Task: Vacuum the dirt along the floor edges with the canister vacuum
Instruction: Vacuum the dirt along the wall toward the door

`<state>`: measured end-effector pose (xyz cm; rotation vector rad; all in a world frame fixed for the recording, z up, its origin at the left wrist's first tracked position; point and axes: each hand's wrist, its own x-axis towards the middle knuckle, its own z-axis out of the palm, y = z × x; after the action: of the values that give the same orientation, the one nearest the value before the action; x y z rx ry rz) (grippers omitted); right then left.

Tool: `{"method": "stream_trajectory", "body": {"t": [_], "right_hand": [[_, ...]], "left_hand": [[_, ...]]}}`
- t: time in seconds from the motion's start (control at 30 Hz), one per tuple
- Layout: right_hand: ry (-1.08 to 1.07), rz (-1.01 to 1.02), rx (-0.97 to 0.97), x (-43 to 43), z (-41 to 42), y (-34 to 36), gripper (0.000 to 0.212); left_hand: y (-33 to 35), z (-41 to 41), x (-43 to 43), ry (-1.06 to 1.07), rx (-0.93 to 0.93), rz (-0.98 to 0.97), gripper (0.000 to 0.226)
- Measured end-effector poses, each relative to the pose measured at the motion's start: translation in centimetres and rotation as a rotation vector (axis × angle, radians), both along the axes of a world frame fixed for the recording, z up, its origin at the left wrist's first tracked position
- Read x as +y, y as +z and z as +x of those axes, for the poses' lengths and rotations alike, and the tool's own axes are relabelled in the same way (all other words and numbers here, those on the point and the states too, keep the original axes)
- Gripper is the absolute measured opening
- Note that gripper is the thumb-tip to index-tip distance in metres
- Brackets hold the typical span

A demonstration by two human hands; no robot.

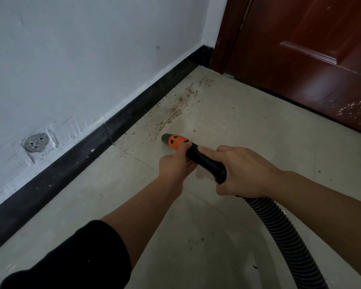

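**Vacuum nozzle held low beside the dirt along the wall**

The pale wall (pixel 81 49) filled the left side of the view, and the light tiled floor (pixel 248 126) spread below it down to the lower edge. A dark red-brown wooden door (pixel 300 49) stood at the upper right, with white scuffs near its bottom. A black baseboard (pixel 92 142) ran along the foot of the wall up to the corner beside the door. A black sleeve (pixel 71 257) covered the left upper arm at the lower left, and both forearms were bare.

The black ribbed hose (pixel 279 230) of the vacuum curved from the lower right edge up to the right hand (pixel 244 172). This hand was wrapped around the back end of the black handle tube (pixel 206 161), where the hose joined it, with the fingers curled over the top. The left hand (pixel 175 163) gripped the same tube further forward, its thumb lying just at the orange collar (pixel 176 141). The tube pointed away from the person and to the left, tilted down toward the floor. Its dark nozzle tip (pixel 165 138) was very close to the tile; I could not tell if it touched.

A trail of brown dirt (pixel 175 109) lay on the floor just in front of the tip, near the baseboard, and stretched toward the corner by the door. More small specks were scattered between the trail and the baseboard. A round grey patch (pixel 34 142) with three small holes sat low in the wall at the left, above the baseboard
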<state>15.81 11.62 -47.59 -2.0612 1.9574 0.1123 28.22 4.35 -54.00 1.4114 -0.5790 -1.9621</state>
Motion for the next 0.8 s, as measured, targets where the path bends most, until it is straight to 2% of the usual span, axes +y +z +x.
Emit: {"method": "stream_trajectory", "body": {"t": [0.8], "right_hand": [[0.149, 0.011, 0.058, 1.0, 5.1, 0.8, 0.095]], "left_hand": [[0.6, 6.1, 2.2, 0.048, 0.039, 0.034, 0.021]]}}
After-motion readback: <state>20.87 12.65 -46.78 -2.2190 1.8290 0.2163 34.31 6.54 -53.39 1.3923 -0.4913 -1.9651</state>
